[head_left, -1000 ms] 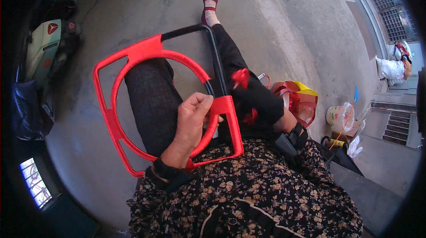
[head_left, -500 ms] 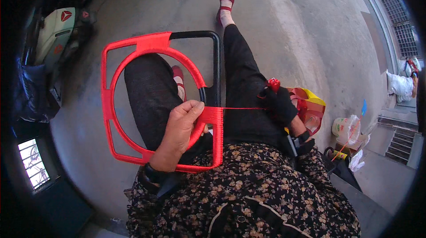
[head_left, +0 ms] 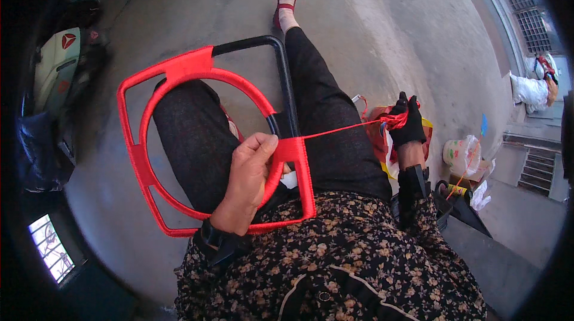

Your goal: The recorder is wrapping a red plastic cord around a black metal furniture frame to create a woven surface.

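My bare left hand (head_left: 248, 174) grips a square frame (head_left: 128, 135) with a ring inside it, at the lower right where ring and frame meet. Red cord is wrapped tightly over most of it. Its top right corner and a short piece of the ring are bare black. From the wrapped part near my left thumb, a taut strand of red cord (head_left: 341, 131) runs to my right hand (head_left: 409, 122). That hand wears a black glove and is closed on a bundle of red cord (head_left: 393, 120), out over my right thigh.
A red and yellow bag (head_left: 379, 141) stands beside my right leg. Farther right are a white tub (head_left: 461, 154), a cardboard box (head_left: 472, 178) and white sacks (head_left: 529, 90). A light-coloured scooter (head_left: 60, 61) is at the far left. Concrete floor (head_left: 335, 28) lies ahead.
My right hand has swung outward and turned, with the cord bundle in it. The strand is longer and slants upward. The frame has shifted slightly left and tilted; my left hand keeps its grip.
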Motion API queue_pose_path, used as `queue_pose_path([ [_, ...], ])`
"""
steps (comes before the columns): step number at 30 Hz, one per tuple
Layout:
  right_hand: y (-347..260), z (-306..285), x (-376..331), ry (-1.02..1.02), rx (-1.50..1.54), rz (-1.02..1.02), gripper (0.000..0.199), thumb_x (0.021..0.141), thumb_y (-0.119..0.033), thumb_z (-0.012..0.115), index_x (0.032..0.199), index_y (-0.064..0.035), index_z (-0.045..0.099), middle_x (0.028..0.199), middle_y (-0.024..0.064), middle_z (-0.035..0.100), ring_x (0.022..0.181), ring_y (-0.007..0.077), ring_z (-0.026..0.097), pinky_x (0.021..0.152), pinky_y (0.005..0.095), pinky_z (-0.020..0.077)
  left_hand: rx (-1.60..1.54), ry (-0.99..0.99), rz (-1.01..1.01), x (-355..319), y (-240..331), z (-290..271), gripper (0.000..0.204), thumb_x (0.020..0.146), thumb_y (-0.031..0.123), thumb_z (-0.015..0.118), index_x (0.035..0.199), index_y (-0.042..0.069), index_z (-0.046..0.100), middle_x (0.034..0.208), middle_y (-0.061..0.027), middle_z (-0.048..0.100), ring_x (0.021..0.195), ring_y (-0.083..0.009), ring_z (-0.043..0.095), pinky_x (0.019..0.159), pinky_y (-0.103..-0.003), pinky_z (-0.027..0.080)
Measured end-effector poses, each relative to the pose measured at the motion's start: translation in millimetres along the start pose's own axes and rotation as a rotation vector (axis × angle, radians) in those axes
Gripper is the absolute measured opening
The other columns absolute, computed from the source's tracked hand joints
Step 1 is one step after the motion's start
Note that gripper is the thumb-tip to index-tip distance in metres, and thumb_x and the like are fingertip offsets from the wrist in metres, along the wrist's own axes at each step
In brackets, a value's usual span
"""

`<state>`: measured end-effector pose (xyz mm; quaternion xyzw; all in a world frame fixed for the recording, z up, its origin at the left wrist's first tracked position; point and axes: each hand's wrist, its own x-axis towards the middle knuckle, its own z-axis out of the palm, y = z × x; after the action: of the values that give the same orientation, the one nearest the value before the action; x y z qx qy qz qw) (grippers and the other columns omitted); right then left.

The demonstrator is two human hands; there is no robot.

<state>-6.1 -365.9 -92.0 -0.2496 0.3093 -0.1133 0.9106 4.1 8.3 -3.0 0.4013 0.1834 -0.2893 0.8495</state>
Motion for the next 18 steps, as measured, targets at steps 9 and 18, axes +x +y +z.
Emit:
queue_pose_path([
  [9,65,163,-69,-0.386,-1.037,-0.607,0.026,0.091,-0.022,0.054,0.111,-0.0059,0.054,0.089,0.0037,0.059,0.08,0.0178,0.058,0.075,0.0321,0.0481,0.048,-0.052,0.053,6,-8,-4,0.027,0.098,0.028,0.045,0.1,0.004,0.057,0.09,-0.0059,0.063,0.077,-0.0144,0.061,0.066,-0.029,0.051],
  [18,79,195,-136,-0.688,-1.726,-0.766,0.03,0.078,-0.014,0.063,0.106,-0.0055,0.061,0.11,0.0132,0.06,0.103,0.0282,0.058,0.091,0.0372,0.0447,0.126,0.02,0.255,2,-1,-7,0.031,0.096,0.022,0.048,0.122,0.005,0.051,0.118,-0.0056,0.057,0.103,-0.0137,0.054,0.084,-0.032,0.044],
])
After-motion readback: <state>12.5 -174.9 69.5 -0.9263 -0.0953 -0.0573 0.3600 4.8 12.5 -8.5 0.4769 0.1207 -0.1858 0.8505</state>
